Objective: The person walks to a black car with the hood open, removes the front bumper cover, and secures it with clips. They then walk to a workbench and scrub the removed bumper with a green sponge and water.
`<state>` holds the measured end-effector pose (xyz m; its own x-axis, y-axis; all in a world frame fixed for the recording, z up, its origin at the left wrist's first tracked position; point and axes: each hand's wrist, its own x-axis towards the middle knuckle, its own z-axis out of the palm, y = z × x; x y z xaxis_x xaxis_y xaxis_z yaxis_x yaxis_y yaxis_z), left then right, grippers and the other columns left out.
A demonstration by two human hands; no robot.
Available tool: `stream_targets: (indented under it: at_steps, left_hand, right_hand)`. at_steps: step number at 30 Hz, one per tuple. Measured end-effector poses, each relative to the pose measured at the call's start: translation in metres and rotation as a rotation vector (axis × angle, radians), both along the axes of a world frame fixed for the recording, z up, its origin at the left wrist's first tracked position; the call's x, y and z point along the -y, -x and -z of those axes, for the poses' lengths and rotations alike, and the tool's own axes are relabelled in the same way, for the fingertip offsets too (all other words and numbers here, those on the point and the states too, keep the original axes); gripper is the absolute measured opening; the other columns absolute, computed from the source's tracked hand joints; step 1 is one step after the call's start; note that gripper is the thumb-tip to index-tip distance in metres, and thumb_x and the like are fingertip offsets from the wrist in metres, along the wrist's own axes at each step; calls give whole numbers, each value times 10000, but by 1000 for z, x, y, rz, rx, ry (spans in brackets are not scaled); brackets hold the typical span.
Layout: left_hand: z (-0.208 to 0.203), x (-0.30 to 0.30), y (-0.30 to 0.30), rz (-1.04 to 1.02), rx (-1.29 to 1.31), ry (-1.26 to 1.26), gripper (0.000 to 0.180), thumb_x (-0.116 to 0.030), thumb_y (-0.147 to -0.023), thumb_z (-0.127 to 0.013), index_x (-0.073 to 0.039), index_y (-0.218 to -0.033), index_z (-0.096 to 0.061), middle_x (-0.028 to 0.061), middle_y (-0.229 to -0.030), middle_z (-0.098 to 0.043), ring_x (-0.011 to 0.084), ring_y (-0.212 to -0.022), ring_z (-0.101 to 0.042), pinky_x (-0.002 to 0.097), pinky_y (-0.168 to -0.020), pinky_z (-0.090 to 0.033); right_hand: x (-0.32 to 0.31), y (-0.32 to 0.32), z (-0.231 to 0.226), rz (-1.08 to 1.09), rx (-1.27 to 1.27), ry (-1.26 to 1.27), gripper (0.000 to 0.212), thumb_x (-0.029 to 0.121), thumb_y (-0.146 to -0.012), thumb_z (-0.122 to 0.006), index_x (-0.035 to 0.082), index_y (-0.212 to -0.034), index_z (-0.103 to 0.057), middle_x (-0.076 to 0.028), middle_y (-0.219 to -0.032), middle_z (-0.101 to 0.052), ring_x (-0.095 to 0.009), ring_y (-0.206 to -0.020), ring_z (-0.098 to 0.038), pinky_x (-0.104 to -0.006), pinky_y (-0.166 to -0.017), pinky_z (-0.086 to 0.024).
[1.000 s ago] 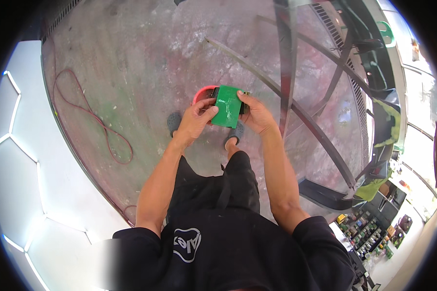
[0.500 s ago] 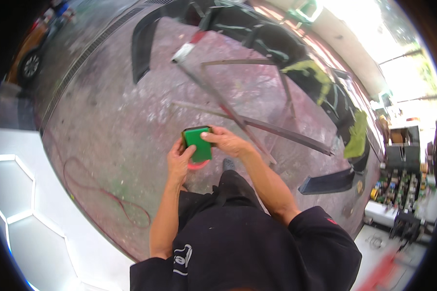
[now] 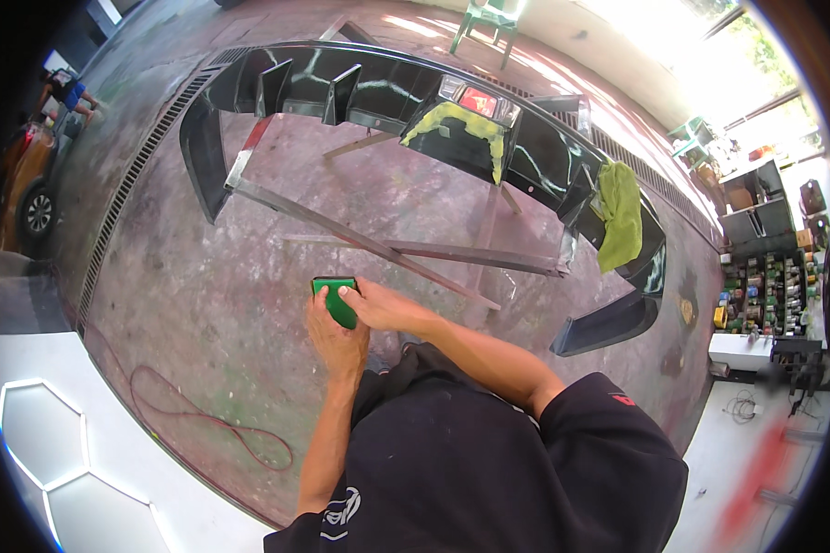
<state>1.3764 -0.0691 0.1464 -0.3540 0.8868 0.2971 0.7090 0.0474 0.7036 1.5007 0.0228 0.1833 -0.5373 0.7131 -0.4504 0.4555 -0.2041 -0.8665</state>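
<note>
Both my hands are closed around a green sanding block (image 3: 343, 311) with a dark far edge, held in front of my body. My left hand (image 3: 337, 343) supports it from the near side, its thumb on the green face. From the right, my right hand (image 3: 378, 306) grips it with the thumb pressed on top. Fingers underneath are hidden. Beyond my hands a long black car bumper (image 3: 378, 100) rests on a stand of metal bars (image 3: 341, 226). Yellow filler (image 3: 452, 111) is spread on its middle part. A yellow-green cloth (image 3: 621, 217) hangs over its right side.
A red hose (image 3: 207, 419) loops on the stained floor at the left. White panels with lit hexagons (image 3: 46, 433) stand lower left. Cans and bottles (image 3: 775, 295) crowd the right. Far left are an orange car (image 3: 28, 189) and another person (image 3: 67, 90). A green chair (image 3: 489, 23) stands behind the bumper.
My view has tilted up, bringing more of the bumper into sight. The block, still in both hands, sits lower and further left. The red curved piece beneath it no longer shows.
</note>
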Motion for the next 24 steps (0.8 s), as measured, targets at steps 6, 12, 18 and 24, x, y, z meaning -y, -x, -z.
stream_targets:
  at_steps: [6,12,18,24]
  left_hand:
    - [4,-21,-17,140,73,-131,703,-206,-878,-829,-41,-1487,-521,287,-1484,-530,477,-1399,-498,527,-1162,-414]
    - [11,-22,-49,75,273,-55,688,-179,-893,-819,-28,-1499,-529,292,-1501,-528,460,-1397,-488,522,-1170,-401]
    - [-11,-75,-129,-3,199,-182,699,-194,-897,-834,-50,-1514,-540,252,-1527,-526,441,-1377,-492,532,-1162,-386]
    - [-67,-203,-218,-64,280,-394,698,-211,-895,-847,-58,-1507,-546,240,-1528,-524,430,-1357,-498,516,-1154,-390]
  right_hand:
    - [-3,-42,-35,-10,119,-53,607,470,-1118,-463,-93,-1268,-631,-304,-1092,-728,-389,-1068,-732,-481,-825,-575]
    - [-29,-114,-62,171,112,-359,500,429,-1098,-577,-32,-1242,-706,-191,-1025,-766,-276,-965,-714,-426,-857,-545]
    - [-122,-203,-118,433,81,-839,288,258,-1039,-712,-17,-1112,-755,-145,-873,-718,-228,-745,-655,-373,-715,-521]
    - [-239,-236,-141,354,94,-1057,332,298,-1038,-686,-15,-1112,-767,-189,-937,-751,-304,-865,-707,-399,-840,-539]
